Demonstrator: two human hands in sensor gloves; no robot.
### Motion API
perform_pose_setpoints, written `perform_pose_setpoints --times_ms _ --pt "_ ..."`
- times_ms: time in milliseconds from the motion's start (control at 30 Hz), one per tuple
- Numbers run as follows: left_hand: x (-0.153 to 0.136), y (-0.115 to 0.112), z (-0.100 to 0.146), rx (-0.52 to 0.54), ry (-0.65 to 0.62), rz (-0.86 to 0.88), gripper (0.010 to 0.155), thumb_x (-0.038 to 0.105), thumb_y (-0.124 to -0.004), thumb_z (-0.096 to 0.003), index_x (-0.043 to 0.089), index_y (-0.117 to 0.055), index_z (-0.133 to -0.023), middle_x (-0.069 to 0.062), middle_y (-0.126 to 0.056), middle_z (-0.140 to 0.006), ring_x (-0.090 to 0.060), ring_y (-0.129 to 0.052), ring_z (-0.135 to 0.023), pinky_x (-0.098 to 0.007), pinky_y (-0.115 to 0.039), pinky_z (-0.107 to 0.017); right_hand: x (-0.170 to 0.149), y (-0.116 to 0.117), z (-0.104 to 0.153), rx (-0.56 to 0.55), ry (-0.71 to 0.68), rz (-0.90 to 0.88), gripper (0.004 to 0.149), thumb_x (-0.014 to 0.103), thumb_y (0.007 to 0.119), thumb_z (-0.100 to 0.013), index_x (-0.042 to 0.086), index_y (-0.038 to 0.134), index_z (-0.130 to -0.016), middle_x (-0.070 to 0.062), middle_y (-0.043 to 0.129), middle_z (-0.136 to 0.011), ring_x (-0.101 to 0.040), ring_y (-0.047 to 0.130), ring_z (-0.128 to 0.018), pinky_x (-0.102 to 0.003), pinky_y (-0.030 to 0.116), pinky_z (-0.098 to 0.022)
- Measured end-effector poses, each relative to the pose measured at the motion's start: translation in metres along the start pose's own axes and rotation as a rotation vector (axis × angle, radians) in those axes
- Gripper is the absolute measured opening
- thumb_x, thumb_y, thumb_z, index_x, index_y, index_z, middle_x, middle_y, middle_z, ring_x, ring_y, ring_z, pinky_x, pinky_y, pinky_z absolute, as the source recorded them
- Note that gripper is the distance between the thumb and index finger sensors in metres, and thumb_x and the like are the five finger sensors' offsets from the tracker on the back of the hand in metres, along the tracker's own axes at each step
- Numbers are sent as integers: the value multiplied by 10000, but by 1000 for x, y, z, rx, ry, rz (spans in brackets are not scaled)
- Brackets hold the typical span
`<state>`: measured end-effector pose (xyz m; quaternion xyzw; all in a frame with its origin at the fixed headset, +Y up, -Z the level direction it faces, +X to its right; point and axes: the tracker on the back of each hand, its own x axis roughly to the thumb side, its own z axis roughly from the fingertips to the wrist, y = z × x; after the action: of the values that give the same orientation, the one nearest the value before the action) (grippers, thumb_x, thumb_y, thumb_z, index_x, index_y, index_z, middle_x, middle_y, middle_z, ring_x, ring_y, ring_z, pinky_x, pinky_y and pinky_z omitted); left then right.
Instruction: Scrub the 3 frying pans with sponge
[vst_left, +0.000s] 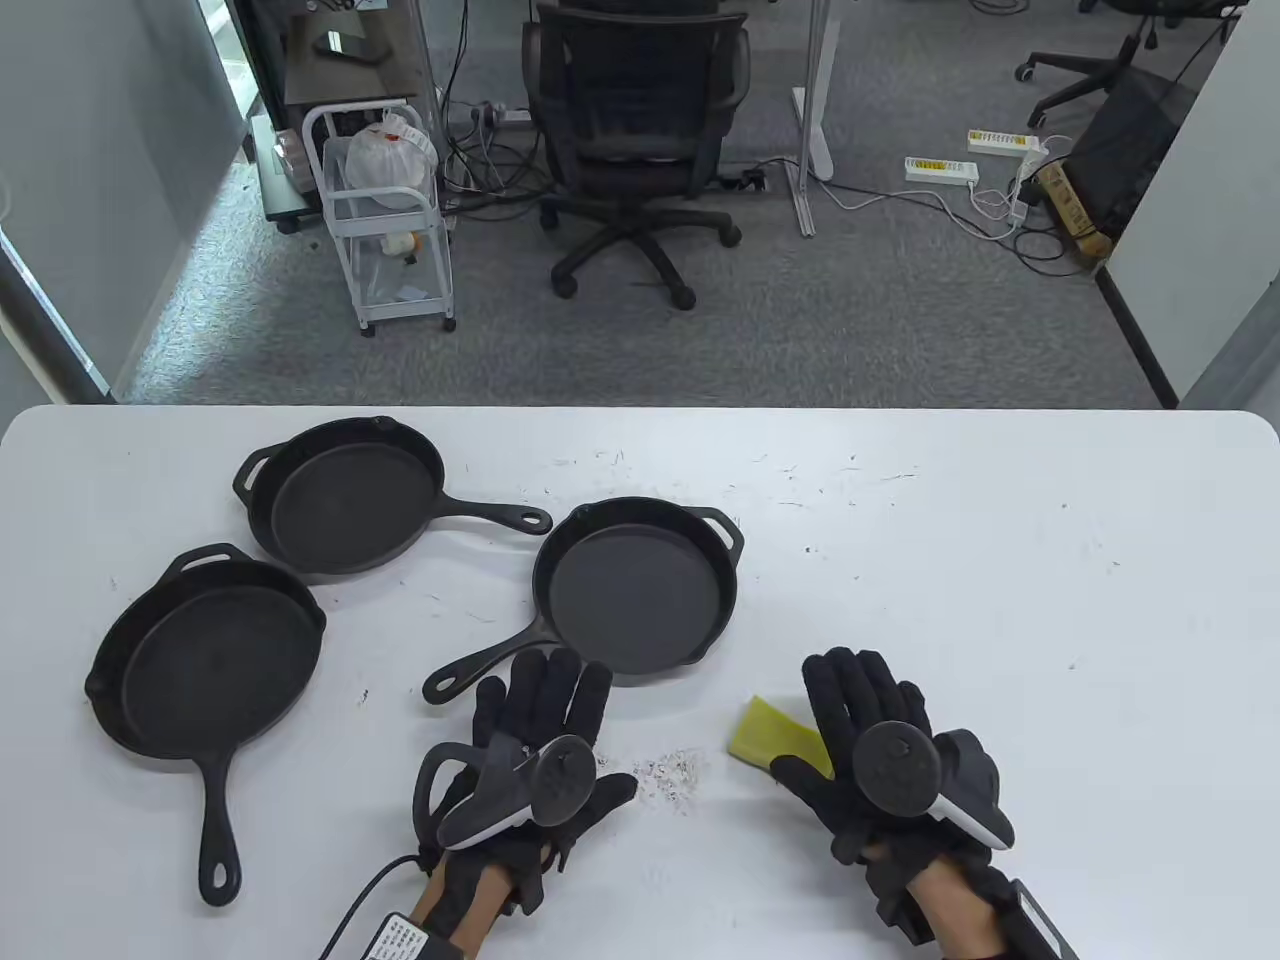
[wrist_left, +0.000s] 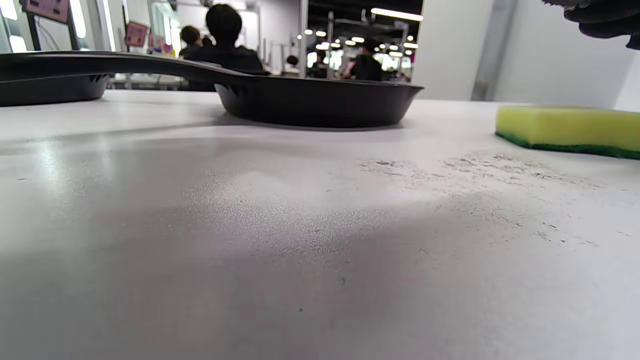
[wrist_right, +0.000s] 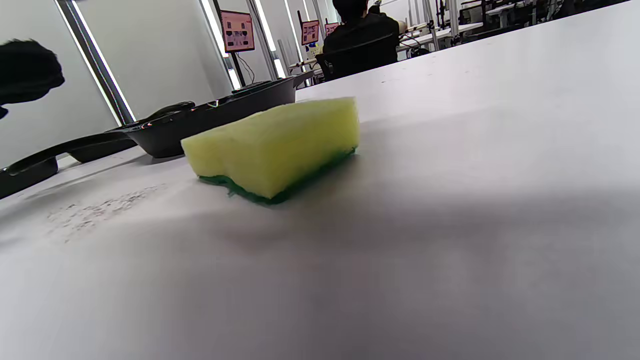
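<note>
Three black cast-iron frying pans lie on the white table (vst_left: 1000, 560): one at the far left (vst_left: 345, 495), one at the near left (vst_left: 205, 660) and one in the middle (vst_left: 635, 585) (wrist_left: 310, 100) (wrist_right: 210, 120). A yellow sponge with a green underside (vst_left: 765, 735) (wrist_left: 570, 129) (wrist_right: 280, 145) lies flat on the table right of the middle pan. My left hand (vst_left: 540, 700) rests flat with straight fingers just below the middle pan's handle. My right hand (vst_left: 865, 690) lies open beside the sponge, its fingers partly over the sponge's right edge; contact is unclear.
Dark crumbs (vst_left: 675, 775) are scattered on the table between my hands. Beyond the table's far edge stand an office chair (vst_left: 635, 130) and a white cart (vst_left: 385, 215). The table's right half is bare white surface.
</note>
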<state>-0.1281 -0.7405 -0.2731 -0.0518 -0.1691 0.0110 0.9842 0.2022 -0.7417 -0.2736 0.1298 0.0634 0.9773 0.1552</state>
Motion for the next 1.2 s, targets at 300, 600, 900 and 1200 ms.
perform_pose_setpoints --times_ms 300,600,900,1200 --pt "0 3 1 12 2 2 1030 799 -556 -414 298 -123 -1202 -97 -110 -1275 -456 -133 -1163 -709 -256 -793 0 0 0 4 -4 -5 916 741 651 -366 365 228 -1086 -20 248 -1204 -369 271 -1128 -643 287 -766" --pt "-1 3 2 14 4 4 1031 797 -560 -413 296 -125 -1202 -102 -111 -1275 -461 -136 -1161 -712 -255 -790 6 21 -12 176 43 118 945 716 733 -362 343 263 -1092 -37 346 -1202 -362 444 -1117 -655 251 -751" --pt "-2 3 2 20 6 3 1031 795 -562 -415 292 -128 -1203 -103 -115 -1275 -460 -138 -1161 -710 -256 -790 14 33 -18 134 38 234 798 527 839 -405 333 441 -1068 2 686 -1082 -283 757 -975 -617 407 -760" --pt "-13 3 2 35 40 25 1025 787 -571 -427 275 -134 -1201 -107 -129 -1272 -455 -180 -1157 -703 -260 -793 14 -5 6 -139 -15 115 783 489 851 -407 314 461 -1063 -11 715 -1057 -282 810 -914 -599 490 -753"
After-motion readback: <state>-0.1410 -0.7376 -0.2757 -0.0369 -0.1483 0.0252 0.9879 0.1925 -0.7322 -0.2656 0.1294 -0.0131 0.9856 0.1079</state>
